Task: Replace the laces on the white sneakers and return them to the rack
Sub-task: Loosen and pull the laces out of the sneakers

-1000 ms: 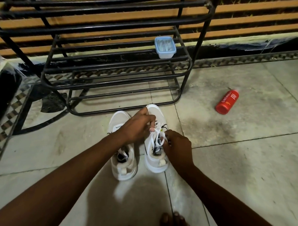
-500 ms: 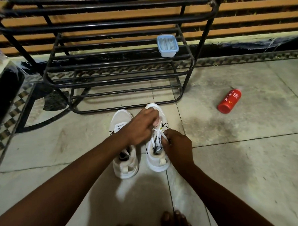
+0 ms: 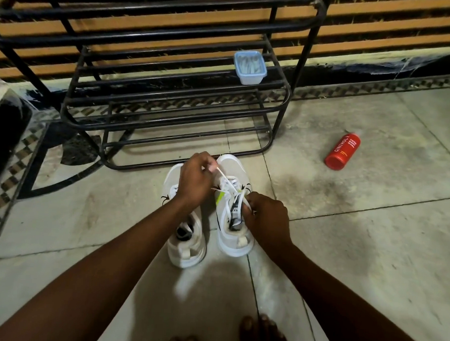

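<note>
Two hands pinch the lace [image 3: 224, 177]: the left hand [image 3: 195, 180] has drawn its end higher, the right hand [image 3: 267, 218] apparently stayed.

A pale-blue tub [image 3: 250, 67] sits well apart from a red bottle [image 3: 343, 151] lying on the tiled floor [image 3: 369, 254]

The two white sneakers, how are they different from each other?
The right-hand sneaker has both hands on its lace. The left hand holds an end up, and the right hand pinches it near the tongue. No hand holds the left-hand sneaker. The right-hand sneaker sits closer to the rack, while the left-hand sneaker sits nearer the person. Both are white and upright, with toes toward the rack.
</note>
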`<state>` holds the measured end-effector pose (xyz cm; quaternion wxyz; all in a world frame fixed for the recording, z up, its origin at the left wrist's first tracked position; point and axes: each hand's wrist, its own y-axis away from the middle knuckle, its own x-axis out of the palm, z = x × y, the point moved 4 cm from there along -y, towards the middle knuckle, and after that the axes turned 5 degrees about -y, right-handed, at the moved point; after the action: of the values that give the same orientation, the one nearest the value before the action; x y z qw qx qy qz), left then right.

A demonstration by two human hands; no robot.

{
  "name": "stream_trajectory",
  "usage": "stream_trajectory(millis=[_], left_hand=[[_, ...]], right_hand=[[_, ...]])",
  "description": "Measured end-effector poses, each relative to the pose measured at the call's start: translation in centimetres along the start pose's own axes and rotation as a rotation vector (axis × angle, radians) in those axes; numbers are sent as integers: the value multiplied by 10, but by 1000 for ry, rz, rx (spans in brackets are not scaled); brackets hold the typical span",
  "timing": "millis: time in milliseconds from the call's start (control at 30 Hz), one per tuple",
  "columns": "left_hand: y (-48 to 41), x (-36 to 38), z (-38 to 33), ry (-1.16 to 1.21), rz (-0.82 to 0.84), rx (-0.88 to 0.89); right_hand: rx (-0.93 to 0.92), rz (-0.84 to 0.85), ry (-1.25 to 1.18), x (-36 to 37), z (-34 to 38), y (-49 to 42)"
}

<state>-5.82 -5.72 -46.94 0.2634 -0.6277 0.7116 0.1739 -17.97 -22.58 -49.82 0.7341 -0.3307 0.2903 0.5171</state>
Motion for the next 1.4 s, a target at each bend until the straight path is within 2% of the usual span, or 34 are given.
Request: stream_trajectory(millis=[100,167,200,233,267,367,400,467,533,600,733,833,967,1033,1100,1167,1267,1300,1400], left_hand=[[-1,1,8,558,-73,-476],[4,6,-1,795,-7,-601],[6,6,-6,807,47,-595],[8,5,-10,761,102,-542],[10,4,-13,609,165,-408],[12,8,-13,-185,436,232],[13,12,-11,-368,516,344],[14,14,-9,-463,550,414],[13,11,-15,-411,434,460],[17,10,-16,-369,333,441],[39,18,-16,-308,287,355],[34,12,-7,-159,239,116],[33,10,-6,-106,207,-40],[33,8,3,-12,149,-208],[30,1,8,96,158,-338],[24,-8,7,81,222,-329],[26,-19,-9,-390,302,-189],[31,-21,-18,-464,321,-134],[39,-21,-29,-494,497,-50]], right_hand=[[12,-7,-4,-1,1,0],[8,4,-3,0,2,0],[2,8,1,0,3,0],[0,10,6,0,3,0],[1,11,6,0,3,0],[13,8,-9,-3,2,1],[18,6,-8,-4,1,2],[23,8,-14,-5,1,1],[14,17,-9,-4,4,1],[-8,14,31,-1,7,0],[-9,-2,48,-1,10,0],[-45,-25,59,-4,12,-1],[-63,-42,40,-5,14,0],[-45,-48,25,-5,10,0],[-14,-30,9,-6,6,0],[-26,-15,13,-7,7,0],[-55,23,24,-6,12,-5],[-70,53,40,-5,14,-6],[-99,151,76,0,16,-11]])
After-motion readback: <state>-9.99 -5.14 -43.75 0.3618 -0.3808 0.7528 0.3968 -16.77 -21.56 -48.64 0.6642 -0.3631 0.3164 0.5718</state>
